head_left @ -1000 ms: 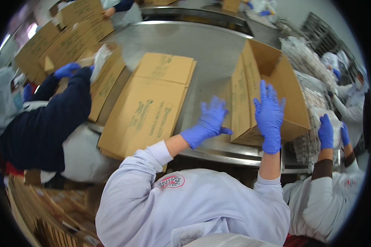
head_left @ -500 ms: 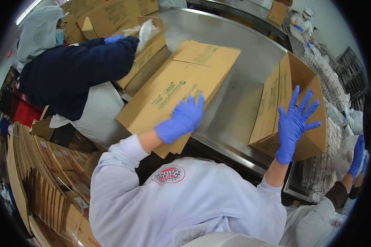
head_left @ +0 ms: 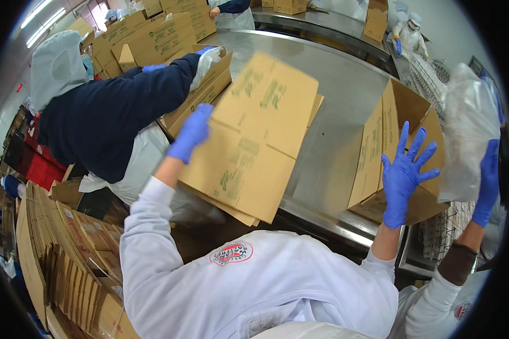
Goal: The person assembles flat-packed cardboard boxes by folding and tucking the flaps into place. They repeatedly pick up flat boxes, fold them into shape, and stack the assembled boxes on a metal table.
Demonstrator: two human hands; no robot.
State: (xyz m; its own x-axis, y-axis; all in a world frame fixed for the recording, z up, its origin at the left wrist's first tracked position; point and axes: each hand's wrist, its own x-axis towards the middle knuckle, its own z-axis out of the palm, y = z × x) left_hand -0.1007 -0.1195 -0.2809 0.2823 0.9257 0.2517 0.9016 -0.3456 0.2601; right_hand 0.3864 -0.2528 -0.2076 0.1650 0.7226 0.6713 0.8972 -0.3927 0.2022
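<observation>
My left hand (head_left: 191,135), in a blue glove, is closed on the left edge of a flattened cardboard box (head_left: 260,135). That box is tilted up off the pile and slightly blurred, with more flat cardboard (head_left: 232,210) showing beneath it. On the right, an opened cardboard box (head_left: 373,150) lies on its side, its mouth toward the right. My right hand (head_left: 408,172), also gloved in blue, is spread wide across the lower part of that mouth. Its fingers hold nothing; whether the palm touches the cardboard I cannot tell.
A steel table (head_left: 322,73) runs under the boxes. At left, a co-worker in a dark jacket (head_left: 113,104) reaches into another box (head_left: 214,80). To the right, a co-worker's gloved hand (head_left: 486,186) is beside a clear plastic bag (head_left: 466,130). Stacked flat cardboard (head_left: 56,254) stands at lower left.
My left hand has shifted left, from the cardboard's face to its left edge, and the flattened box has turned and risen. My right hand stays spread. A plastic bag has come up at right.
</observation>
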